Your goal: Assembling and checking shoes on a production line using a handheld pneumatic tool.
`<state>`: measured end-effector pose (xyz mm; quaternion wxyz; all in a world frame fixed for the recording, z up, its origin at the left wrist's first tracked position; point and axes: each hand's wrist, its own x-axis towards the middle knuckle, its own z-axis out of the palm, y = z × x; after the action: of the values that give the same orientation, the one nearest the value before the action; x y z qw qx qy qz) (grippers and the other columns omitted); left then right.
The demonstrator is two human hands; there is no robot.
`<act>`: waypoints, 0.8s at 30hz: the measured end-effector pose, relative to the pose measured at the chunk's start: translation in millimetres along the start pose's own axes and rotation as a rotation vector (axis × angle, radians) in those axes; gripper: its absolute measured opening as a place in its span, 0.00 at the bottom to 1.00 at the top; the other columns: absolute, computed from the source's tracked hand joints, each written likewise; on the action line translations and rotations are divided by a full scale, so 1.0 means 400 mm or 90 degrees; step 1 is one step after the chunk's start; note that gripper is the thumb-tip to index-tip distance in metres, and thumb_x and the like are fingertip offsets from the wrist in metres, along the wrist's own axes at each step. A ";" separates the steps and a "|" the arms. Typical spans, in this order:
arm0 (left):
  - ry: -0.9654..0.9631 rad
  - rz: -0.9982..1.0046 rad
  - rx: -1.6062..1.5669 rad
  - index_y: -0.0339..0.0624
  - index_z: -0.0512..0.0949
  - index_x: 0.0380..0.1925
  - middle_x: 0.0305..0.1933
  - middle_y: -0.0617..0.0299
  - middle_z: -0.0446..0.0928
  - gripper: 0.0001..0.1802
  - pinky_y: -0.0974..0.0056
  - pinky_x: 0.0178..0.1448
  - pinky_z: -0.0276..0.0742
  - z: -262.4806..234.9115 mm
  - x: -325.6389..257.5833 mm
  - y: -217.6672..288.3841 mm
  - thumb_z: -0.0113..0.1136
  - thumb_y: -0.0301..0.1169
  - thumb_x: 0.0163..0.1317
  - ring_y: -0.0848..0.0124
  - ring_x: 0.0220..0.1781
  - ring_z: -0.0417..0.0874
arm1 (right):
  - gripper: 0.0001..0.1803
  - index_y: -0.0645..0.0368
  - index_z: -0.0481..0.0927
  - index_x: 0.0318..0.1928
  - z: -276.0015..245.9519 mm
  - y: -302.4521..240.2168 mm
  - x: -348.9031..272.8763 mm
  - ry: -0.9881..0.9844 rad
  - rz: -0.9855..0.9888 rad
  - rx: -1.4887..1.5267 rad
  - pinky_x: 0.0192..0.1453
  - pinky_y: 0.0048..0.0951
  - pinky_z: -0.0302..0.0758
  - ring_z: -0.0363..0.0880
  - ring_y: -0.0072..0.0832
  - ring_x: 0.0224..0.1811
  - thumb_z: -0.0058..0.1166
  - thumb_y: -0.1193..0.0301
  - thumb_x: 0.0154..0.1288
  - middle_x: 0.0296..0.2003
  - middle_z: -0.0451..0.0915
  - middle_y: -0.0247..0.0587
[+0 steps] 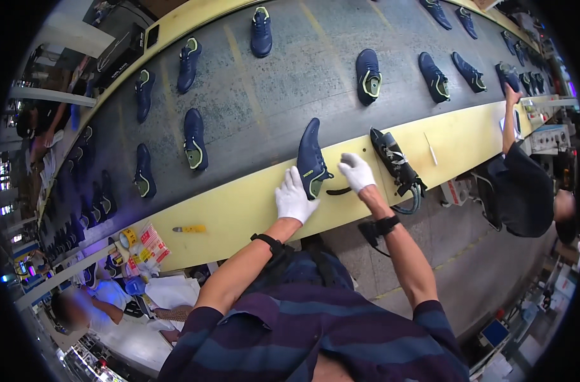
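A navy sneaker (pixel 310 150) with a pale green collar lining lies tilted at the yellow table edge beside the belt, toe pointing away from me. My left hand (pixel 294 196), in a white glove, holds it by the side near the heel. To the right of the sneaker is my right hand (pixel 357 170), also gloved, raised a little apart from it. Its fingers are curled together; whatever they may pinch is too small to make out. A black curved strip (pixel 339 191) shows between the sneaker and my right wrist.
Several navy sneakers stand spaced along the grey belt (pixel 264 95). On the yellow ledge (pixel 239 223) are a yellow-handled tool (pixel 189 229), a tape roll (pixel 128 238), a black tool with a hose (pixel 395 159) and a white stick (pixel 430 148). A co-worker (pixel 519 184) at right handles a sneaker.
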<state>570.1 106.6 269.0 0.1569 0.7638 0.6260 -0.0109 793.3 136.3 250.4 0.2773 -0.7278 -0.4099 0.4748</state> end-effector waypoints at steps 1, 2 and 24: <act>0.046 -0.003 0.004 0.28 0.47 0.81 0.68 0.41 0.72 0.66 0.46 0.62 0.78 0.000 0.005 0.015 0.75 0.54 0.57 0.48 0.62 0.82 | 0.31 0.66 0.79 0.69 0.041 -0.011 -0.002 0.007 -0.045 -0.009 0.68 0.36 0.80 0.88 0.41 0.61 0.63 0.63 0.70 0.58 0.87 0.57; 0.090 -0.005 0.007 0.28 0.47 0.81 0.69 0.42 0.72 0.66 0.46 0.62 0.78 0.001 0.013 0.029 0.75 0.55 0.57 0.49 0.62 0.83 | 0.32 0.66 0.77 0.70 0.065 -0.019 -0.005 -0.050 -0.011 -0.018 0.68 0.37 0.80 0.87 0.42 0.62 0.63 0.64 0.69 0.59 0.86 0.58; -0.199 0.003 -0.201 0.35 0.64 0.76 0.63 0.38 0.78 0.49 0.45 0.70 0.77 -0.091 0.027 -0.150 0.72 0.49 0.60 0.42 0.66 0.81 | 0.10 0.58 0.84 0.49 0.123 -0.206 -0.160 -0.063 -0.249 -0.203 0.52 0.43 0.85 0.89 0.51 0.45 0.63 0.69 0.71 0.43 0.88 0.52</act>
<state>508.1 136.0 287.8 0.3701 0.7200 0.5862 -0.0307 706.9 123.9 325.9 0.2250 -0.6451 -0.6255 0.3767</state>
